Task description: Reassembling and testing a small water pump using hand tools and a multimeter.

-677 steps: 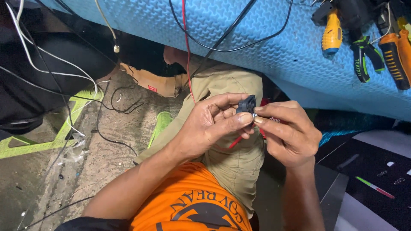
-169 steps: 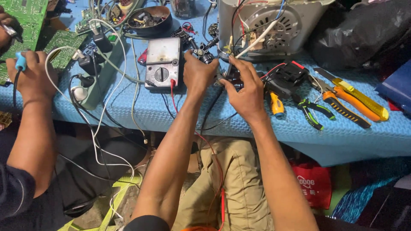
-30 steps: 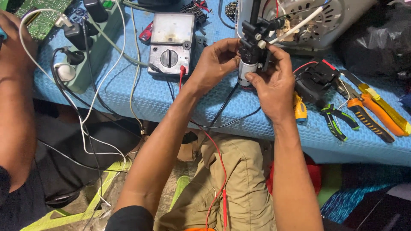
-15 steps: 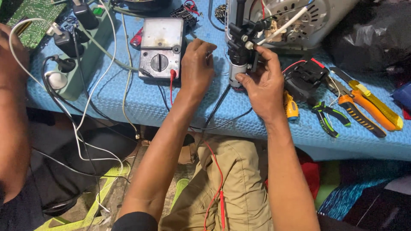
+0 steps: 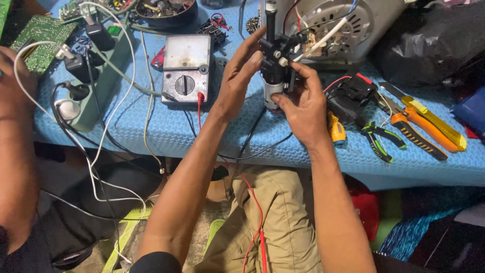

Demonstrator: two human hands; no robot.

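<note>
My right hand [image 5: 302, 103] grips a small black and silver motor assembly [image 5: 275, 71], held upright over the blue table mat [image 5: 212, 136]. Wires run from the assembly to the grey appliance housing [image 5: 348, 25] behind it. My left hand [image 5: 241, 76] rests open against the left side of the assembly, fingers stretched upward and touching it. An analog multimeter [image 5: 186, 68] lies just left of my left hand, with a red lead [image 5: 252, 202] and a black lead trailing down over my lap.
A green power strip [image 5: 96, 76] with several plugs lies at the left, next to another person's arm [image 5: 15, 126] and green circuit boards [image 5: 43, 35]. Pliers [image 5: 379, 136], an orange-handled tool [image 5: 419, 134], a yellow knife [image 5: 434, 121] and a small yellow screwdriver [image 5: 336, 129] lie at the right.
My left hand has come back from the multimeter to the side of the motor assembly. My right hand has kept its grip and holds the assembly slightly lower in view.
</note>
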